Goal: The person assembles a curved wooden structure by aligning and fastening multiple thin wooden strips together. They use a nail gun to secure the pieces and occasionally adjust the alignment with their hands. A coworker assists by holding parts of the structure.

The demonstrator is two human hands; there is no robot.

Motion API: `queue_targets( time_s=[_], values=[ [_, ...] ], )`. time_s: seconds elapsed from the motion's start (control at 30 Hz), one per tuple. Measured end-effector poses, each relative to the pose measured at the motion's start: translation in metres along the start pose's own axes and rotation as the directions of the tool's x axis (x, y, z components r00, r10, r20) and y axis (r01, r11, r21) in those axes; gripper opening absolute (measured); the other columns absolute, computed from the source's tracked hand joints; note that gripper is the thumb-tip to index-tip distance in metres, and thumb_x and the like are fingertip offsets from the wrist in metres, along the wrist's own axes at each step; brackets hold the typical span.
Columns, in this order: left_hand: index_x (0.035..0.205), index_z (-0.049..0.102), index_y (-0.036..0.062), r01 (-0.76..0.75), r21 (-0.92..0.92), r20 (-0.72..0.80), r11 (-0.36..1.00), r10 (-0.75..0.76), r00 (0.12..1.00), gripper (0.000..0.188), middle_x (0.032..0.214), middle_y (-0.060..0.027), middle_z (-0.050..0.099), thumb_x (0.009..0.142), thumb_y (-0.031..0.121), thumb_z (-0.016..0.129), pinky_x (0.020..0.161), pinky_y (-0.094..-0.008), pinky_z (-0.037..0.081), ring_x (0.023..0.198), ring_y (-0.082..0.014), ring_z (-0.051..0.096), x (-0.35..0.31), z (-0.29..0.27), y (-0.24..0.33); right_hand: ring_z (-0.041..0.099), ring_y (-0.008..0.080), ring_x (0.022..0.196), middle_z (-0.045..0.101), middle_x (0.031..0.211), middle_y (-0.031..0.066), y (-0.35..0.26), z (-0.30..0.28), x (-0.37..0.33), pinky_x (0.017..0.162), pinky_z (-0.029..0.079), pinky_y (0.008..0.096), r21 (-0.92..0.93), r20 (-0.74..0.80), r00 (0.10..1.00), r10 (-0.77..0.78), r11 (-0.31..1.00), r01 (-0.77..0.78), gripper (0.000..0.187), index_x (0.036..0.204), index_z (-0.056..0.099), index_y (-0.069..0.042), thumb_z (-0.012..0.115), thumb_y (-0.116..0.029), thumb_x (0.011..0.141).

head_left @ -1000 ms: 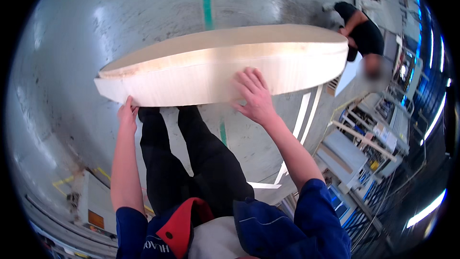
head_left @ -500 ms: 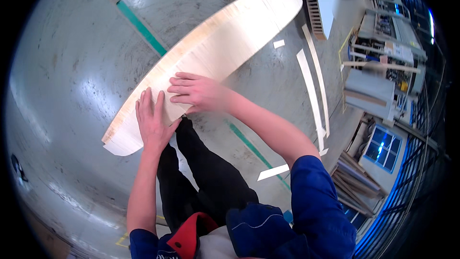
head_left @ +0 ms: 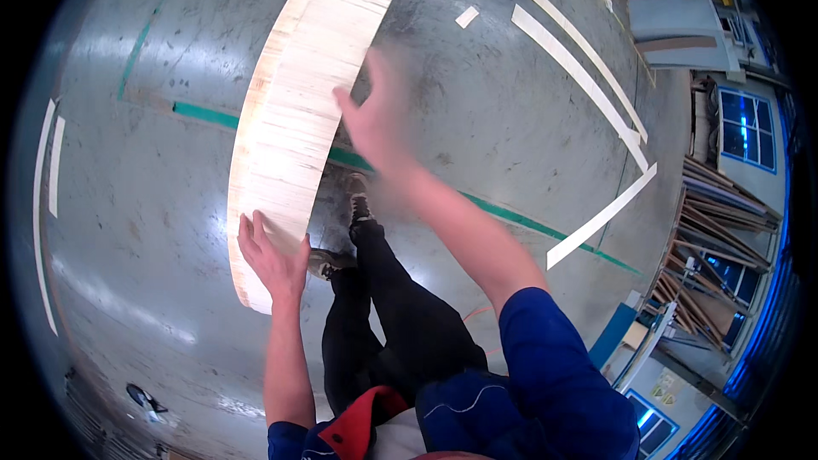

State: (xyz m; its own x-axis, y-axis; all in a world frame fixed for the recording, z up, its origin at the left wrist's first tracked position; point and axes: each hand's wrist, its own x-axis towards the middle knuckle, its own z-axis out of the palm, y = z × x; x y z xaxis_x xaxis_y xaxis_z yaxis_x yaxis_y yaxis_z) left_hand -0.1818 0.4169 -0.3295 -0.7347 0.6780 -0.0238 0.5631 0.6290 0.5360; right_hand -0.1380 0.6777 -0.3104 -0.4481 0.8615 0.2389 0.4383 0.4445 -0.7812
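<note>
"Where does the board sit?"

"The long pale board [head_left: 294, 102] runs from the top of the view down to the left hand [head_left: 277, 264], just left of two shoes [head_left: 359, 192]. Its left edge bows outward; its right edge is straighter."

"And the hands?"

"Apart from each other. The left one's fingers spread over the near end, thumb at the right edge; I can't tell whether it grips. The right hand [head_left: 372, 119] is open at the right edge, thumb and fingers parted. It's blurred, so perhaps touching, perhaps not."

"How much room around it?"

"Grey floor [head_left: 170, 213] stretches left to two thin strips [head_left: 56, 166], well apart from the board. On the right, more floor lies before two long strips [head_left: 578, 69], one shorter strip [head_left: 601, 217] and one small offcut [head_left: 467, 17]."

"What's hidden?"

"The board's far end is cut off by the picture's top, and its underside is out of sight. Farther right, the stacked planks [head_left: 711, 213] overlap too much to count."
</note>
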Motion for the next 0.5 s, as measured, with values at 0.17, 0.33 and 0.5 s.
queue_targets(
  time_s=[0.17,0.33,0.5],
  values=[
    [0.140,0.030,0.0017,0.004,0.010,0.040,1.000,-0.004,0.999,0.096,0.141,-0.0243,0.027,0.060,0.019,0.081,0.109,-0.0476,0.026,0.131,-0.0406,0.027,-0.001,-0.001,0.003,0.058,0.0301,0.109,0.060,0.119,0.0201,0.023,0.004,0.032,0.091,0.046,0.0366,0.189,0.059,0.917,0.394,0.898,-0.398,0.064,0.134,0.044,0.002,0.069,-0.019,0.080],
    [0.141,0.028,0.0004,-0.031,0.014,0.040,0.999,0.031,0.999,0.100,0.138,-0.0266,0.027,0.059,0.021,0.081,0.108,-0.0487,0.026,0.129,-0.0417,0.027,0.003,-0.002,0.000,0.066,0.0217,0.090,0.068,0.099,0.0178,0.031,0.022,0.031,0.079,0.050,0.0311,0.168,-0.100,0.928,0.360,0.925,-0.341,0.052,0.126,0.053,0.000,0.067,-0.011,0.077],
    [0.142,0.026,0.0000,-0.032,0.051,0.063,0.998,0.029,0.998,0.103,0.137,-0.0270,0.027,0.059,0.024,0.081,0.107,-0.0493,0.026,0.128,-0.0422,0.027,0.004,0.000,0.003,0.060,0.0207,0.067,0.067,0.084,0.0164,0.034,0.024,0.035,0.067,0.049,0.0325,0.239,-0.116,0.930,0.349,0.918,-0.315,0.047,0.121,0.056,0.003,0.066,-0.006,0.076]
  ],
)
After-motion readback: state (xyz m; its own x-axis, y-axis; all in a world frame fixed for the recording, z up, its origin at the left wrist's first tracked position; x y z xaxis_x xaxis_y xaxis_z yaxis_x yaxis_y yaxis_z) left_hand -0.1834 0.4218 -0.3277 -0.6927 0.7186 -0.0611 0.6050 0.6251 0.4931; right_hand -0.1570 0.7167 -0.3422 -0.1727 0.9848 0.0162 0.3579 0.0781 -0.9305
